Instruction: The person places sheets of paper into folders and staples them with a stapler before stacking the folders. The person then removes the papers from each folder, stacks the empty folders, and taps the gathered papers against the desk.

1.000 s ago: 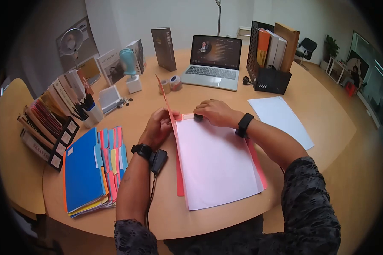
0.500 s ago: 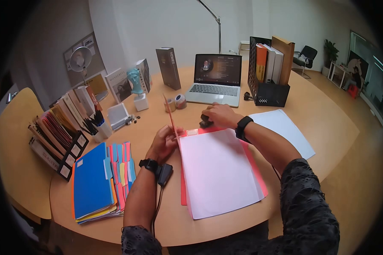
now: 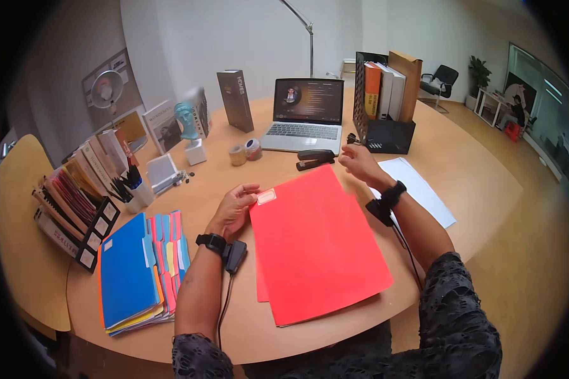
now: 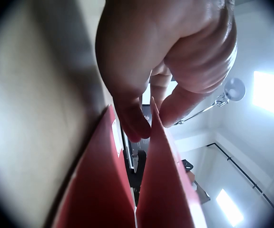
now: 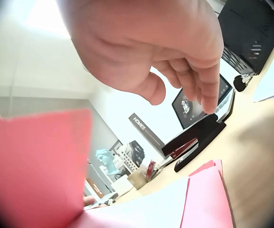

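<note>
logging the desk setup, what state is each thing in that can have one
red folder, partly open
left hand, pinching folder edge
right hand, holding nothing
stapler, upright on its base
laptop, open, screen lit
HOMES book, closed, standing
blue folder, lying flat

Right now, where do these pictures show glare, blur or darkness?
Head view: blackened corners; left wrist view: rectangular white ceiling lights glare, the pale wooden table blurs; right wrist view: glare whitens the upper left, the raised red paper folder flap looks soft.

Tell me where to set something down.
Bare: the patch between the bust, tape rolls and left hand; also between the white paper and right table edge. Crowded: the left side, with pen cup and folder stack.
</note>
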